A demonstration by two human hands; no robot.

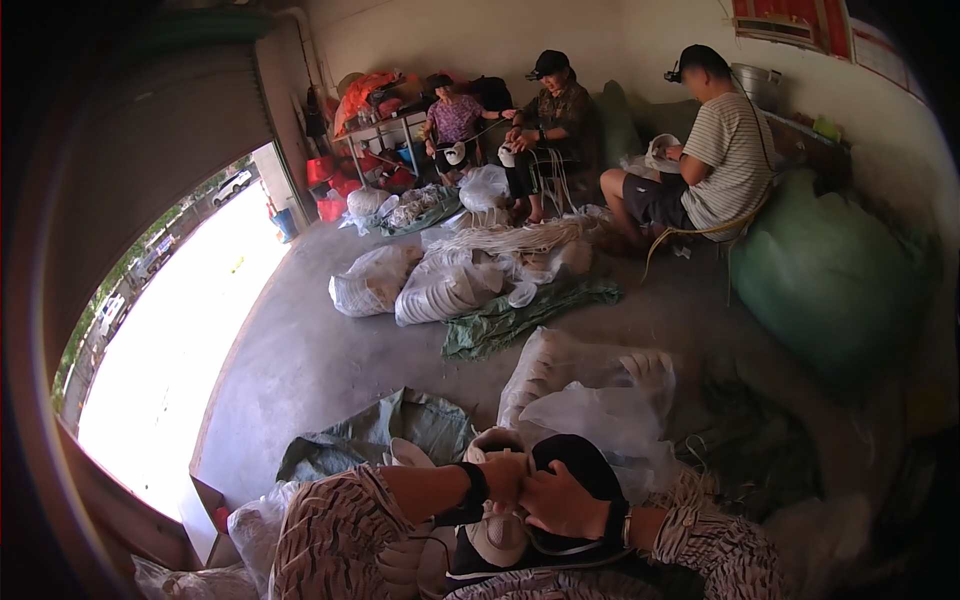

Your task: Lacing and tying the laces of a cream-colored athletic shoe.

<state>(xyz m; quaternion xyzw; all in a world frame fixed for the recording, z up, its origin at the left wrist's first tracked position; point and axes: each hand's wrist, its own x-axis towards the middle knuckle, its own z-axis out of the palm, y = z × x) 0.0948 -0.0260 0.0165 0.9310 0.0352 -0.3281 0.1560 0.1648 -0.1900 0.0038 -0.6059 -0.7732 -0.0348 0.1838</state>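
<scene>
My left hand [503, 480] and my right hand [562, 502] meet low in the middle of the view, fingers closed. Between them they grip a white cup-shaped piece [494, 441] whose rim shows just above my left hand. A second white cup-shaped piece [498, 540] sits below the hands, in my lap. A black rounded object [583, 459] lies right behind my right hand; what it is cannot be told. Both wrists wear dark bands and both sleeves are striped. A clear plastic bag of stacked white pieces [585, 385] stands just beyond my hands.
Three persons sit at the back, each handling white pieces: one in purple [455, 120], one in a dark cap [550, 115], one in a striped shirt [720, 150]. Filled plastic bags [440, 285] and a green tarp [520, 315] lie mid-floor. A big green sack [830, 270] stands right; a bright doorway [170, 350] opens left.
</scene>
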